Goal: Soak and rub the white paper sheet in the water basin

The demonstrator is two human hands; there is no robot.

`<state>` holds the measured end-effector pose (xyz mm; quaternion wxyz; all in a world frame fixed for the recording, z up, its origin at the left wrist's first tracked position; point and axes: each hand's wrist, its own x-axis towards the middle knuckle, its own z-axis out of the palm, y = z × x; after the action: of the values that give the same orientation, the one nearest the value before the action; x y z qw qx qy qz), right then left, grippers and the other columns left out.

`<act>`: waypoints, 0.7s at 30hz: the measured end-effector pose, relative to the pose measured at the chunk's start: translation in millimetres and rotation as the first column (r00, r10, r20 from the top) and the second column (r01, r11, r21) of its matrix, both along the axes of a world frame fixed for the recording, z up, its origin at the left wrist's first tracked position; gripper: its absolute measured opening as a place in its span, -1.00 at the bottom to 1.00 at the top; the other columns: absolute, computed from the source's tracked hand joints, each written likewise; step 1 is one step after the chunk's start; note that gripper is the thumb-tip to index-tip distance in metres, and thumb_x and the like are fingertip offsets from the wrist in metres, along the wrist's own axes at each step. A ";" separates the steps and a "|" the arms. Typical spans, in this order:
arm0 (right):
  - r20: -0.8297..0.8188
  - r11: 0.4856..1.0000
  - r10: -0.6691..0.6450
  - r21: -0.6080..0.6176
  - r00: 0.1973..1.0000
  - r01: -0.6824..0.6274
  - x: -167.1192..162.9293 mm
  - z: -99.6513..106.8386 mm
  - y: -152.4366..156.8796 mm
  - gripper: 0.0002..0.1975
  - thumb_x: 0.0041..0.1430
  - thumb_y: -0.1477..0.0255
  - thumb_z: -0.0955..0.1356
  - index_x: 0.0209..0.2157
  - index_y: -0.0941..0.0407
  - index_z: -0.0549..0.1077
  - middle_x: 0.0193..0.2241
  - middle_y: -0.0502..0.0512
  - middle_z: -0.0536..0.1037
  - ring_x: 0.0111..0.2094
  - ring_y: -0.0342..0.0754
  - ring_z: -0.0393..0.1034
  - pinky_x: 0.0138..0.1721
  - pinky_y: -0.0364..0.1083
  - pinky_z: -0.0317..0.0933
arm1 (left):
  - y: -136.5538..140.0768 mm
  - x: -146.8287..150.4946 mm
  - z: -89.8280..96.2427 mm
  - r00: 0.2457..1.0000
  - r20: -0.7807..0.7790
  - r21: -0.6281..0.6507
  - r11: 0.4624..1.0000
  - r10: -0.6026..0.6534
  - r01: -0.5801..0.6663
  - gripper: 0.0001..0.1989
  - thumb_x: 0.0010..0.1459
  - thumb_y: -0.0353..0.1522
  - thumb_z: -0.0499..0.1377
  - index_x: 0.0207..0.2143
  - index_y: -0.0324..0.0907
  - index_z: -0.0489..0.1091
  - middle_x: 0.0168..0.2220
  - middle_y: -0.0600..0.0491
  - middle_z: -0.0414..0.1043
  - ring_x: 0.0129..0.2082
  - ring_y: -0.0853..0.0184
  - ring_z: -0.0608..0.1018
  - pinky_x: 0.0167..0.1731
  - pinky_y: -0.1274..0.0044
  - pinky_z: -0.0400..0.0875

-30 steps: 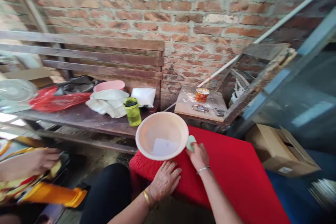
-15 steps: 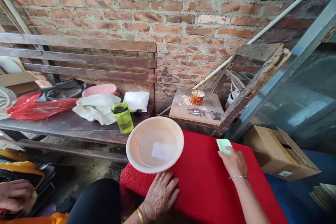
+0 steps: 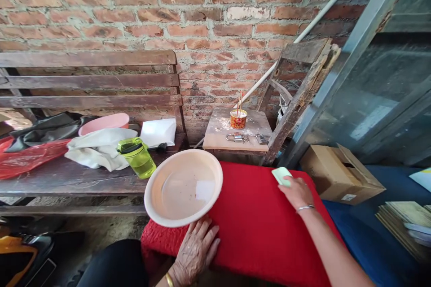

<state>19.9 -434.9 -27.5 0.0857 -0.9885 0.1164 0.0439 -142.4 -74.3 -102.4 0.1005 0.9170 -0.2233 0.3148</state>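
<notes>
My right hand (image 3: 296, 193) grips a pale green, flat, rounded block (image 3: 282, 176) and presses it near the far right of the red cloth-covered surface (image 3: 256, 224). The block's underside is hidden, so its kind cannot be made out. My left hand (image 3: 197, 244), with a gold bangle at the wrist, lies flat on the red cloth with its fingers stretched out. Its fingertips reach just below the rim of a pale pink basin (image 3: 158, 215). Shallow water fills the basin, with small dark specks and a bright rectangular patch in it.
Left of the basin, a wooden bench (image 3: 40, 181) carries a green water bottle (image 3: 139, 159), a white cloth (image 3: 97, 145), a pink bowl (image 3: 106, 122) and a white packet (image 3: 158, 132). Behind stands a small stand (image 3: 215, 141) with an incense pot (image 3: 238, 120) and padlocks. A cardboard box (image 3: 330, 172) sits right.
The view has shifted right and the scene sits further left. My right hand has moved slightly with the green block over the cloth. Another person's hand at lower left is out of view.
</notes>
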 end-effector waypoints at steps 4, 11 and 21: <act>-0.047 0.941 -0.331 -0.089 0.942 0.326 -21.1 15.7 -84.8 -0.50 0.27 0.17 0.27 0.15 0.09 0.45 -0.11 0.46 0.49 -0.11 0.22 0.48 -0.14 0.07 0.26 | -3.1 -1.0 5.9 1.000 -0.018 -0.013 1.000 0.003 -0.003 -0.75 0.32 -0.35 0.06 -0.06 -0.05 0.49 -0.07 0.00 0.54 -0.01 0.23 0.55 0.07 0.37 0.39; 0.061 0.994 -0.064 0.087 0.996 0.058 -9.9 24.2 18.9 -0.53 0.28 0.22 0.29 0.11 0.17 0.47 -0.12 0.37 0.46 -0.05 0.14 0.40 -0.06 0.01 0.21 | -5.5 -0.7 7.4 0.999 -0.040 -0.017 1.000 0.005 -0.006 -0.73 0.35 -0.35 0.00 -0.09 -0.07 0.50 -0.06 -0.02 0.54 0.01 0.21 0.54 0.08 0.32 0.37; 0.082 0.896 0.398 0.179 0.914 -0.406 22.4 -12.9 159.4 -0.61 0.13 0.20 0.41 0.02 -0.12 0.53 -0.07 0.08 0.45 -0.04 0.01 0.33 0.00 -0.12 0.12 | -1.5 -1.5 -2.0 0.996 -0.093 -0.012 1.000 -0.002 0.001 -0.71 0.34 -0.38 0.00 -0.08 -0.06 0.50 -0.05 -0.02 0.52 0.03 0.19 0.52 0.07 0.31 0.36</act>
<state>42.2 -275.5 -40.5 0.1723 -0.9789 -0.0970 0.0505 -143.9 -75.8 -104.4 0.1164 0.9299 -0.2171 0.2731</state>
